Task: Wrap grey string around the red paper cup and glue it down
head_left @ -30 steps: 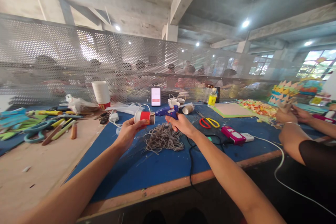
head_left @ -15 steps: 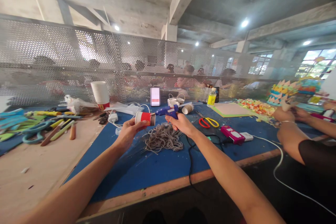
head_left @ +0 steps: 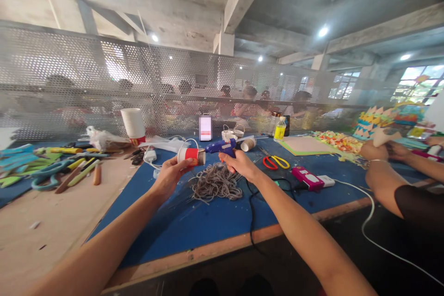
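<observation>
My left hand [head_left: 169, 176] is closed round a red and white paper cup [head_left: 191, 155] held on its side above the blue mat [head_left: 215, 222]. In my right hand [head_left: 240, 165] I grip a blue glue gun [head_left: 222, 147], its nozzle pointing left and touching the cup's base. A tangle of grey cord [head_left: 217, 184] lies on the mat just below both hands. The gun's black cable [head_left: 252, 212] runs back over the table's front edge.
Red and yellow scissors [head_left: 275, 162], a pink device [head_left: 307, 179] and a white cable [head_left: 367, 217] lie to the right. Another person's hands [head_left: 379, 152] work at the far right. A stack of white cups [head_left: 132, 123], a phone [head_left: 205, 128] and foam strips [head_left: 52, 166] lie left and behind.
Both hands hold almost still with the cup and glue gun. The other person's hands at the right shifted slightly.
</observation>
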`<state>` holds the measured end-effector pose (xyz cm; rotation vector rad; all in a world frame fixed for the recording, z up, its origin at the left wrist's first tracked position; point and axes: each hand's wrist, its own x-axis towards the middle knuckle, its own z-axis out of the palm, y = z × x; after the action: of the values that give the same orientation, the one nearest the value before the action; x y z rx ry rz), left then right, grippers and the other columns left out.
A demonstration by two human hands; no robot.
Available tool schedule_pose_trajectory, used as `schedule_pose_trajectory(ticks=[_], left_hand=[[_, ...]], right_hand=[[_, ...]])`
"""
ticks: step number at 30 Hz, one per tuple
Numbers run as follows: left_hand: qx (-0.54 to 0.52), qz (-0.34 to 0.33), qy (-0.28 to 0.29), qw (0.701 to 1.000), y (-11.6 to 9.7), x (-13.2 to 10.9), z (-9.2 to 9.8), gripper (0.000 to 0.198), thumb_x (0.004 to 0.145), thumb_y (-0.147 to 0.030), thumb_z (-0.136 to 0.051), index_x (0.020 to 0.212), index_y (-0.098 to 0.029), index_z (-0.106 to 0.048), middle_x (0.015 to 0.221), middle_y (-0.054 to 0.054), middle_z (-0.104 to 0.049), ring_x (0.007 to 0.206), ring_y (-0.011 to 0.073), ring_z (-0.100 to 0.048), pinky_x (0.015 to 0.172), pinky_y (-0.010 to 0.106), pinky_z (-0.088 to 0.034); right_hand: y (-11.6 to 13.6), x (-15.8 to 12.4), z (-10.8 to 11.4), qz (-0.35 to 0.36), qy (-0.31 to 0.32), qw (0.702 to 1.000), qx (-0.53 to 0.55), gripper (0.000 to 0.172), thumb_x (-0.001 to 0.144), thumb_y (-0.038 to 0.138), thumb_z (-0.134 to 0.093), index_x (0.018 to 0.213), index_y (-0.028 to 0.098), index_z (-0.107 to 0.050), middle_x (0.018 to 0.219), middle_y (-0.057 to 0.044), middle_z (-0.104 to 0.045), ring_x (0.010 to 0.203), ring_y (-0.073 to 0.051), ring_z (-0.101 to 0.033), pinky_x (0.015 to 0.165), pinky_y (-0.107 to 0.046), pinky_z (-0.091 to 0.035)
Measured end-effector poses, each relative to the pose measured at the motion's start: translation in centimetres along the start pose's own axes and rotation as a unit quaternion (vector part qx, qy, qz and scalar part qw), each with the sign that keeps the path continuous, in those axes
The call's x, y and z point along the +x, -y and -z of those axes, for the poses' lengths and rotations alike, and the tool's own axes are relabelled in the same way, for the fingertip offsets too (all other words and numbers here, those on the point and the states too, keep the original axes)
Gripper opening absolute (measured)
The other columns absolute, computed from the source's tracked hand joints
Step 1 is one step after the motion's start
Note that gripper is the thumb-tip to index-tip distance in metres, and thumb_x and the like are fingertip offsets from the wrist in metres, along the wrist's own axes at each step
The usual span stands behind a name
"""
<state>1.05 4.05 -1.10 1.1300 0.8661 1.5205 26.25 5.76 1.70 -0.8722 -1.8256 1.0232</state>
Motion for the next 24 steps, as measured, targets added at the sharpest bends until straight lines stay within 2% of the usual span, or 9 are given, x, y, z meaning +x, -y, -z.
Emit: schedule_pose_trajectory(ticks=[14, 19, 24], left_hand=[[0.027, -0.001, 0.012, 1.000, -0.03, -0.29, -0.19, 0.028, 0.066, -0.032, -0.087, 0.085, -0.014, -0.079, 0.091, 0.010, -0.078, 0.085, 0.0231, -0.071, 0.083, 0.034, -0.055], [0.041, 0.000, 0.027, 0.999, -0.20, -0.57, -0.46, 0.027, 0.067, -0.032, -0.085, 0.085, -0.013, -0.079, 0.091, 0.011, -0.078, 0.086, 0.0238, -0.071, 0.085, 0.035, -0.055], [0.032, -0.003, 0.025, 0.999, -0.01, -0.32, -0.26, 0.027, 0.067, -0.031, -0.086, 0.085, -0.013, -0.078, 0.090, 0.011, -0.078, 0.086, 0.0229, -0.071, 0.085, 0.034, -0.055]], right_hand=[[-0.57, 0.20, 0.15, -0.010, -0.005, 1.000, -0.021, 0.044, 0.089, 0.061, -0.063, 0.088, 0.017, -0.059, 0.057, 0.006, -0.049, 0.046, -0.007, -0.045, 0.047, -0.021, -0.033], [-0.67, 0.40, 0.09, -0.012, -0.015, 1.000, 0.023, 0.046, 0.087, 0.062, -0.065, 0.084, 0.017, -0.060, 0.058, 0.006, -0.048, 0.046, -0.006, -0.043, 0.046, -0.021, -0.033], [-0.31, 0.32, 0.12, -0.010, -0.027, 0.998, 0.063, 0.047, 0.086, 0.063, -0.066, 0.082, 0.017, -0.059, 0.056, 0.008, -0.041, 0.047, -0.006, -0.041, 0.047, -0.021, -0.032]])
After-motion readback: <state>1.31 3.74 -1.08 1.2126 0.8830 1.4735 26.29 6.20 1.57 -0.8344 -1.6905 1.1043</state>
